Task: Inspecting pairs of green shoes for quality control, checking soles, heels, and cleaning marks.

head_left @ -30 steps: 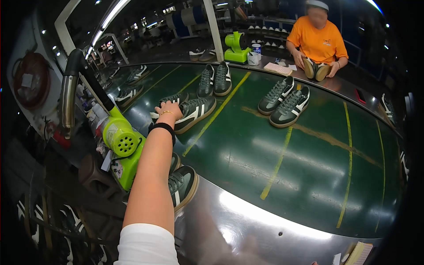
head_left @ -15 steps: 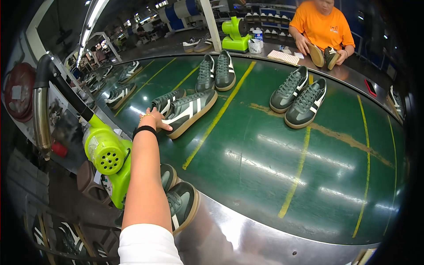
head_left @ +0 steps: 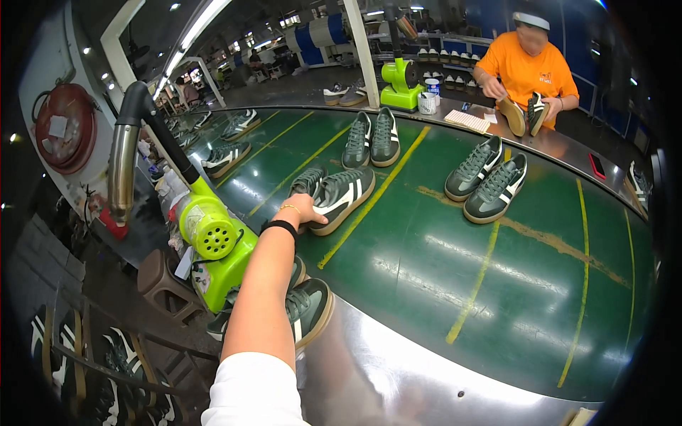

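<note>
My left hand (head_left: 304,207) reaches over the green conveyor belt (head_left: 419,284) and is closed around the heel end of a pair of dark green sneakers (head_left: 344,199) with white stripes and gum soles. The thumb lies along the nearer sneaker's side, and the other fingers are partly hidden behind the heels. Both toes point away to the right. Below my forearm, another pair of sneakers (head_left: 310,309) stands on the metal table edge (head_left: 398,369), partly covered by the arm. My right hand is out of view.
Two more sneaker pairs stand on the belt, one at the far middle (head_left: 371,138) and one to the right (head_left: 486,177). A lime-green blower (head_left: 220,238) rises left of my arm. Across the belt, a co-worker (head_left: 533,71) in orange handles sneakers. Shoe racks (head_left: 106,369) fill the lower left.
The view has shifted, so the scene sits farther right and lower. My left hand still grips the same pair, which lies slightly closer to the yellow line. The co-worker's one hand has risen.
</note>
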Available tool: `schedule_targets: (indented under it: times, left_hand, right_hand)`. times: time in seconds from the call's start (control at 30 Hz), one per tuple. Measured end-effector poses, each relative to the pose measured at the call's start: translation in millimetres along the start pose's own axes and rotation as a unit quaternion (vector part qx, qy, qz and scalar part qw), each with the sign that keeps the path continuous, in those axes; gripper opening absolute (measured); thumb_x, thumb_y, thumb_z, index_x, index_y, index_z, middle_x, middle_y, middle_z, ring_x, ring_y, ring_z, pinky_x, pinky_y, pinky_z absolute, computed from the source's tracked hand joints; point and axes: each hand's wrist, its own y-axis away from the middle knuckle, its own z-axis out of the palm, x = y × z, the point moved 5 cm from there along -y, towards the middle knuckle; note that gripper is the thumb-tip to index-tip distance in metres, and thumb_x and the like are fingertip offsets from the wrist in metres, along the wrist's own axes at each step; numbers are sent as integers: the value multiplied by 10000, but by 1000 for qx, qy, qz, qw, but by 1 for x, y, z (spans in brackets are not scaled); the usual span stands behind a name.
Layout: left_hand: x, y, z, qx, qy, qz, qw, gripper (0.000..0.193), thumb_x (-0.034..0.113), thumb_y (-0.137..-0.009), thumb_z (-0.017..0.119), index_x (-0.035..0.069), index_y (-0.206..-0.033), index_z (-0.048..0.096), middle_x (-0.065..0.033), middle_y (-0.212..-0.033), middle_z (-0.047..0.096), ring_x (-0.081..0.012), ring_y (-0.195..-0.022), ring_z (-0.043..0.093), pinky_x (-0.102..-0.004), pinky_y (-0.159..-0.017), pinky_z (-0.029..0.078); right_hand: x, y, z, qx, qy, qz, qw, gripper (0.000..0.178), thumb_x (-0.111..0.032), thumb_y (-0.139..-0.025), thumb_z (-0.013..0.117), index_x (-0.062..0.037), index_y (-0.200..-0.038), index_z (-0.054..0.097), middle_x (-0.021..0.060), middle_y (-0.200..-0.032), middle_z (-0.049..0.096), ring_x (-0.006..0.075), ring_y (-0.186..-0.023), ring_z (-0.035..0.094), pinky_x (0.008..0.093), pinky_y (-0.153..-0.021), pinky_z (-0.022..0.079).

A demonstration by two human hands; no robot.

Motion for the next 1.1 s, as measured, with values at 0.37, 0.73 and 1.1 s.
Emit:
schedule_targets:
  times: [0.37,0.73,1.1]
  left_hand:
    - [176,188,-20,-112,-91,248,958,653,496,-648,757,-17,-1029,628,-147,-879,664,-248,-551,638,-334,-495,522]
    - [189,454,90,-241,-1,474,847,627,547,-829,549,45,-1205,537,-199,-1068,615,-368,-872,625,-434,-780,482]
    - [108,430,173,-82,395,309,861,688,244,-800,701,43,-1360,355,-165,-1133,527,-233,-983,565,-342,-832,491]
  right_hand:
    - [-7,7,3,3,-52,12,999,341,-189,-814,601,-31,-1115,575,210,-1235,500,396,-1146,443,494,-978,329]
    - [-23,15,5,-61,-559,138,815,614,-263,-851,600,-37,-1362,345,186,-1360,396,320,-1247,403,410,-1049,295]
    - [-63,3,3,-152,-453,147,866,821,-260,-800,688,8,-1406,204,250,-1301,416,324,-1167,493,384,-912,448]
